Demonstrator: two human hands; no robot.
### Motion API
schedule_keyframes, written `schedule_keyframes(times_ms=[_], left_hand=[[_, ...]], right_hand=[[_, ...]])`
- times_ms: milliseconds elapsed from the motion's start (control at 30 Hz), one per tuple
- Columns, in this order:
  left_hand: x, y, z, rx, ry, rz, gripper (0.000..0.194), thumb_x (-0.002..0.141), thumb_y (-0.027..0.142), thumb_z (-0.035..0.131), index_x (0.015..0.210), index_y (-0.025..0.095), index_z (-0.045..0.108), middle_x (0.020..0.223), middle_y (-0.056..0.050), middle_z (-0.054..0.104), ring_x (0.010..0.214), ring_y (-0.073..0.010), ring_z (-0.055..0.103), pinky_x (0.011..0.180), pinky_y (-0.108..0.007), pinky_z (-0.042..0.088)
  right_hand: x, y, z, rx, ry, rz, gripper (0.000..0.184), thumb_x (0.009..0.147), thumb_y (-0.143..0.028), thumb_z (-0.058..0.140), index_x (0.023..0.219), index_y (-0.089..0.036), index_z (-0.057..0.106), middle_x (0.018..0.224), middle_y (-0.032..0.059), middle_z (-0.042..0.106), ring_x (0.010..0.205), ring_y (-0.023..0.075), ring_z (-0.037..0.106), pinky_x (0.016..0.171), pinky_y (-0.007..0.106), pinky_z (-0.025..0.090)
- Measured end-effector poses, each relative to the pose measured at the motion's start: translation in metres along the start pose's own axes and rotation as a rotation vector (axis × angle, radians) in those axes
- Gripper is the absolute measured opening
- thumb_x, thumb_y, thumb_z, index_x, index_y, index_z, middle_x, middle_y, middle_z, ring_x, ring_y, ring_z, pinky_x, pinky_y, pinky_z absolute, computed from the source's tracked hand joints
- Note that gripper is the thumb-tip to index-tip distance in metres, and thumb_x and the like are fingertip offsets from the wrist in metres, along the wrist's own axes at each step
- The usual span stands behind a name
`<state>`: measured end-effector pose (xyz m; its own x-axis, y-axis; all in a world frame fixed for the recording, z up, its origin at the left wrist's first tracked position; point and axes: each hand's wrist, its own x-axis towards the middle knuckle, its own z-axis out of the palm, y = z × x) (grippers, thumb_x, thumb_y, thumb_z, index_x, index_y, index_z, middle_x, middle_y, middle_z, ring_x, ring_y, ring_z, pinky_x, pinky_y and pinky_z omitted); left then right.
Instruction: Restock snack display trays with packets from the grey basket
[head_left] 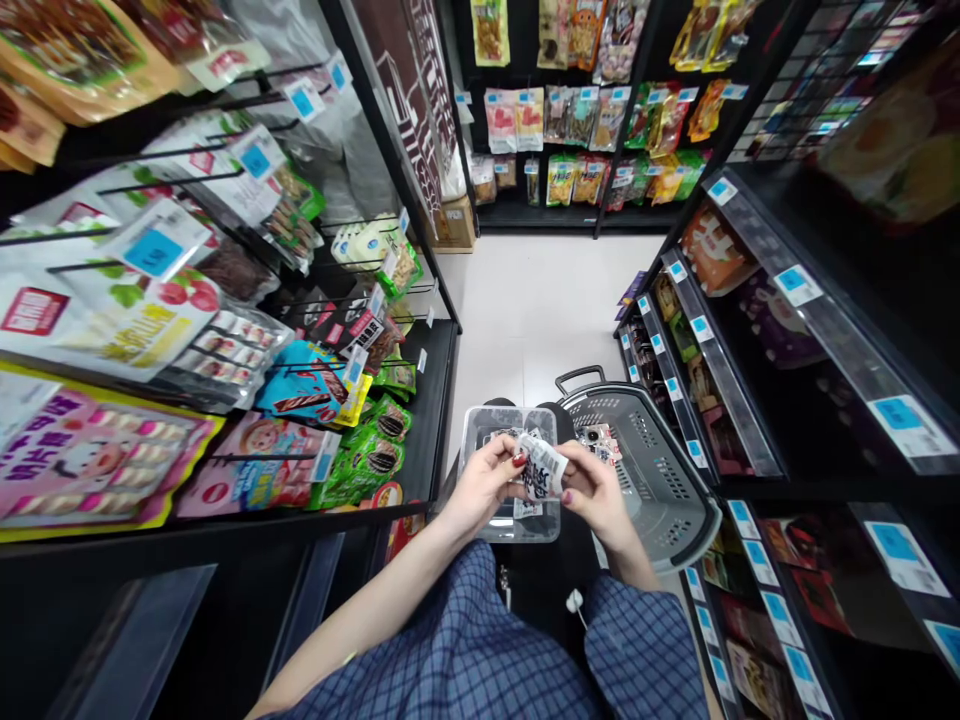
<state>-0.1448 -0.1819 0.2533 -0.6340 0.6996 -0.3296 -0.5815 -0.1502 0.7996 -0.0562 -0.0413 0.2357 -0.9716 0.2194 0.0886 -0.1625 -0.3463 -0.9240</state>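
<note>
A small white packet with black print (541, 468) is held between my two hands. My left hand (491, 480) pinches its left side, and my right hand (600, 492) grips its right edge with thumb and fingers. Under them is a clear plastic box (475, 425) with more white-and-black packets (528, 508) inside, partly hidden by my hands. Right of the box stands a grey shopping basket (664, 470). A packet with dark and reddish print (602, 440) lies in the basket, close to my right hand.
Shelves of hanging snack bags (300, 385) line the left side. On the right, tiered shelves (817, 330) carry price tags and packaged goods. A far rack (555, 215) holds more bags, with a cardboard box (454, 222) beside it. Pale floor (525, 310) runs between.
</note>
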Motion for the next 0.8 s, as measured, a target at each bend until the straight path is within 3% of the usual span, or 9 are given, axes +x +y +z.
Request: schedule_keyframes(times_ms=[100, 200, 367, 500, 567, 667, 733, 800], left_hand=[[-0.002, -0.001, 0.0, 0.041, -0.051, 0.004, 0.033, 0.071, 0.036, 0.07, 0.074, 0.015, 0.045, 0.072, 0.002, 0.056, 0.052, -0.0103, 0.057, 0.043, -0.024, 0.052], [-0.002, -0.001, 0.0, 0.159, -0.086, 0.021, 0.031, 0.073, 0.036, 0.068, 0.075, 0.015, 0.046, 0.067, 0.002, 0.056, 0.046, -0.0119, 0.058, 0.038, -0.023, 0.048], [-0.001, 0.003, 0.005, 0.242, -0.027, 0.079, 0.034, 0.069, 0.039, 0.071, 0.074, 0.014, 0.048, 0.066, 0.003, 0.053, 0.052, -0.0099, 0.055, 0.047, -0.023, 0.05], [0.007, 0.001, -0.002, 0.261, 0.007, 0.146, 0.035, 0.083, 0.051, 0.048, 0.087, 0.016, 0.049, 0.084, -0.004, 0.055, 0.07, -0.012, 0.056, 0.057, -0.023, 0.05], [0.015, -0.004, -0.011, 0.544, 0.013, 0.166, 0.031, 0.088, 0.046, 0.039, 0.091, 0.016, 0.05, 0.09, -0.006, 0.056, 0.078, -0.0153, 0.057, 0.068, -0.03, 0.051], [0.026, -0.016, -0.028, 1.348, 0.023, 0.23, 0.023, 0.085, 0.03, 0.048, 0.1, 0.015, 0.056, 0.106, -0.011, 0.058, 0.103, -0.0258, 0.052, 0.091, -0.045, 0.043], [0.033, -0.027, -0.037, 1.761, 0.033, 0.223, 0.036, 0.082, 0.026, 0.053, 0.116, 0.013, 0.053, 0.124, -0.016, 0.051, 0.117, -0.034, 0.042, 0.095, -0.051, 0.038], [0.038, -0.038, -0.043, 1.975, 0.008, 0.155, 0.052, 0.08, 0.029, 0.057, 0.128, 0.014, 0.045, 0.135, -0.019, 0.043, 0.122, -0.0388, 0.039, 0.093, -0.052, 0.039]], right_hand=[[0.001, -0.005, 0.002, -0.05, -0.002, 0.013, 0.035, 0.074, -0.047, 0.064, 0.097, -0.021, 0.067, 0.089, 0.004, 0.055, 0.077, 0.0167, 0.055, 0.07, 0.027, 0.046], [0.002, -0.009, -0.002, -0.047, -0.031, 0.056, 0.027, 0.072, -0.039, 0.066, 0.092, -0.021, 0.068, 0.088, 0.0029, 0.056, 0.08, 0.0169, 0.056, 0.072, 0.026, 0.046], [-0.001, -0.007, -0.001, 0.079, 0.016, 0.138, 0.033, 0.063, -0.037, 0.072, 0.093, -0.023, 0.068, 0.092, 0.0036, 0.061, 0.084, 0.0192, 0.057, 0.072, 0.028, 0.048], [-0.008, 0.003, 0.001, 0.196, 0.153, 0.218, 0.046, 0.058, -0.053, 0.07, 0.095, -0.024, 0.065, 0.087, 0.0064, 0.066, 0.075, 0.0214, 0.06, 0.06, 0.031, 0.049], [-0.012, 0.008, 0.0, 0.241, 0.218, 0.215, 0.05, 0.059, -0.062, 0.064, 0.094, -0.026, 0.065, 0.089, 0.0079, 0.067, 0.076, 0.0234, 0.062, 0.06, 0.035, 0.05], [-0.02, 0.014, -0.007, 0.282, 0.291, 0.194, 0.055, 0.059, -0.072, 0.057, 0.094, -0.03, 0.065, 0.093, 0.0079, 0.068, 0.081, 0.0266, 0.063, 0.066, 0.043, 0.05], [-0.026, 0.017, -0.014, 0.269, 0.309, 0.181, 0.06, 0.061, -0.077, 0.049, 0.097, -0.032, 0.065, 0.094, 0.0079, 0.068, 0.086, 0.0286, 0.063, 0.07, 0.047, 0.05], [-0.032, 0.02, -0.022, 0.173, 0.312, 0.155, 0.063, 0.066, -0.079, 0.038, 0.101, -0.034, 0.064, 0.095, 0.0082, 0.069, 0.091, 0.0303, 0.062, 0.073, 0.051, 0.049]])
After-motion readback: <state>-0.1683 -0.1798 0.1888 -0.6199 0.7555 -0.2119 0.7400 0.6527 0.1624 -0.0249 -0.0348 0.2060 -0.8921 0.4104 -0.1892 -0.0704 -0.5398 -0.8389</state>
